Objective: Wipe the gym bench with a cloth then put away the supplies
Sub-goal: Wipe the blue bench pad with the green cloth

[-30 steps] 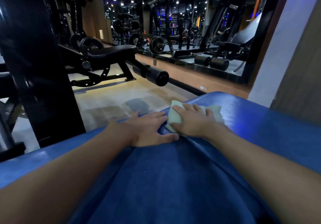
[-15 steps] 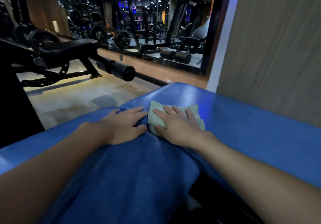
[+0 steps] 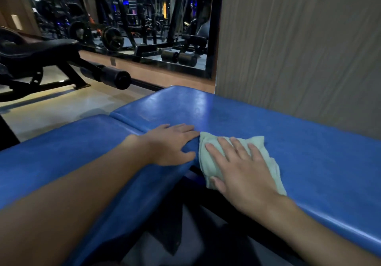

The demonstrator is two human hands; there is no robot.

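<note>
A blue padded gym bench (image 3: 309,142) runs across the view in two pads that meet at a seam near the middle. A pale green cloth (image 3: 208,162) lies folded on the right pad near its front edge. My right hand (image 3: 241,168) presses flat on the cloth, fingers spread, covering most of it. My left hand (image 3: 171,144) rests palm down on the edge of the left pad, just left of the cloth, holding nothing.
A grey wall panel (image 3: 299,44) stands right behind the bench. A black adjustable bench (image 3: 41,53) with a roller pad (image 3: 115,76) sits on the pale floor at the left. A wall mirror (image 3: 144,18) reflects racks and weight plates. The dark frame below the bench shows between my arms.
My right hand has slid the cloth to the right and toward me along the right pad. The left hand stays at the pad edge. The view has turned right.
</note>
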